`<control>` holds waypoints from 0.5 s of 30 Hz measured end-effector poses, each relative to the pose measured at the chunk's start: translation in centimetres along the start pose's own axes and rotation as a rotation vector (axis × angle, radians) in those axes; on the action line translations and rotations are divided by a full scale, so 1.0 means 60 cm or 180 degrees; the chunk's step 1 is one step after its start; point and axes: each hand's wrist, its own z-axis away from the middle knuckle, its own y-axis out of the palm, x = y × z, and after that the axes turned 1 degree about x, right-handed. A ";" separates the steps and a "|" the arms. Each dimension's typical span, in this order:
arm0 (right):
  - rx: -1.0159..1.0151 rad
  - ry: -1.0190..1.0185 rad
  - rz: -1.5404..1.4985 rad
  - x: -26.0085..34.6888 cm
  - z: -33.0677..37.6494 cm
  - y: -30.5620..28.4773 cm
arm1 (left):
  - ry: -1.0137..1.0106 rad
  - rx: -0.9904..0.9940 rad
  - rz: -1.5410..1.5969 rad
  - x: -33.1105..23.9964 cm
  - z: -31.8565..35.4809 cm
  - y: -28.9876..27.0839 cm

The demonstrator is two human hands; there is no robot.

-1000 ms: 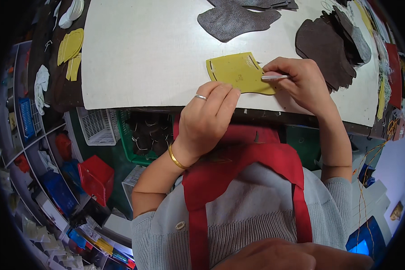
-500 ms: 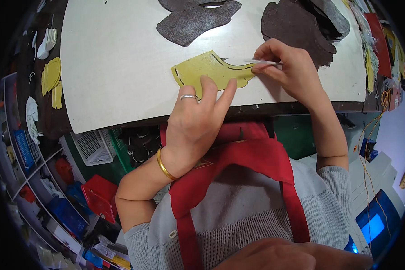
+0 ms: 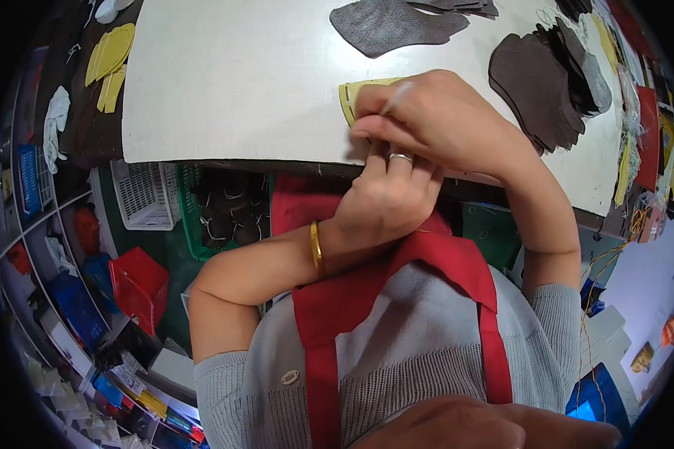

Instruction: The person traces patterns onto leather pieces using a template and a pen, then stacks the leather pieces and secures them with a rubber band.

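Note:
A yellow pattern template (image 3: 347, 96) lies near the front edge of the white table, mostly covered by my hands; its far left corner and far edge show. My right hand (image 3: 445, 112) is over its left part, closed on a slim, pale pen (image 3: 397, 99), whose tip I cannot make out. Below and partly behind it is my left hand (image 3: 393, 196), with a ring and a gold bracelet. Its fingers stretch toward the template, their tips hidden under my right hand. Beyond the template lies a dark brown leather piece (image 3: 397, 28).
Stacked dark brown leather pieces (image 3: 535, 90) stand at the right of the white tabletop (image 3: 225, 90). More yellow templates (image 3: 111, 56) and a white glove (image 3: 55, 123) lie at the left. Below the front edge are a white basket (image 3: 142, 194) and a green crate (image 3: 191, 232) with dark pieces.
My right hand has moved left with the pen, from the template's right end to its left part, crossing over my left hand. The whole view has shifted.

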 end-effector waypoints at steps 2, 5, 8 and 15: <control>-0.0112 -0.0060 0.0307 0.001 -0.021 0.009 | -0.0063 0.0106 0.0132 -0.004 -0.001 -0.002; -0.0814 -0.0315 0.0643 -0.028 -0.038 0.018 | -0.0072 -0.0066 -0.0075 0.010 -0.023 -0.004; -0.1372 -0.0252 0.0779 -0.045 -0.016 0.005 | -0.0077 0.0080 -0.0126 0.016 -0.033 -0.015; -0.1510 0.1576 -0.2532 -0.076 0.114 -0.008 | -0.0211 -0.0076 -0.0225 0.024 -0.040 -0.009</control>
